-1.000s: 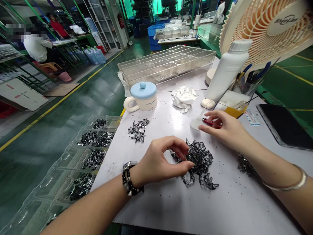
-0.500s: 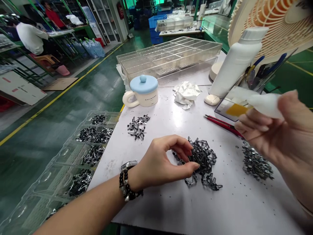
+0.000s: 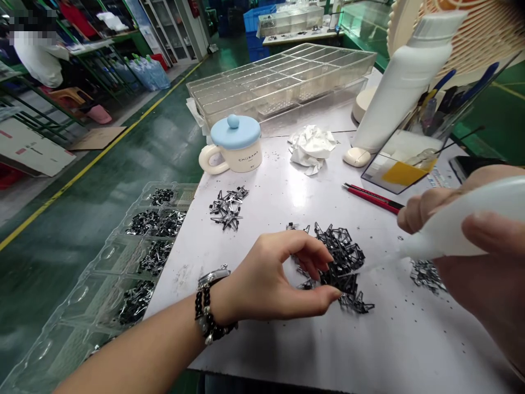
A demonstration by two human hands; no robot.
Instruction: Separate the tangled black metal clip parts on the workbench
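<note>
In the head view, my right hand (image 3: 471, 284) is wrapped round a translucent white squeeze bottle (image 3: 443, 232). The bottle is tipped over, and its thin clear nozzle points left at a heap of small black clip-like parts (image 3: 340, 249). My left hand (image 3: 283, 273) curves at the heap's left side, thumb and fingers apart, with nothing visible between them; its fingertips are at the parts. A pile of small silvery pieces (image 3: 426, 274) lies partly hidden behind my right hand. Farther left on the table is a smaller group of black-and-silver clips (image 3: 228, 208).
A red cutter (image 3: 373, 197) lies behind the heap. Beyond are a lidded mug (image 3: 241, 153), crumpled paper (image 3: 311, 148), a clear divided case (image 3: 283, 82), a leaning white bottle (image 3: 397, 93) and a pen holder (image 3: 402, 158). A compartment tray of parts (image 3: 102, 273) borders the table's left. Several people sit or stand far left.
My right hand has turned and brought the squeeze bottle down, so its nozzle now reaches the heap. My left hand has stayed nearly in place. The camera view has shifted slightly.
</note>
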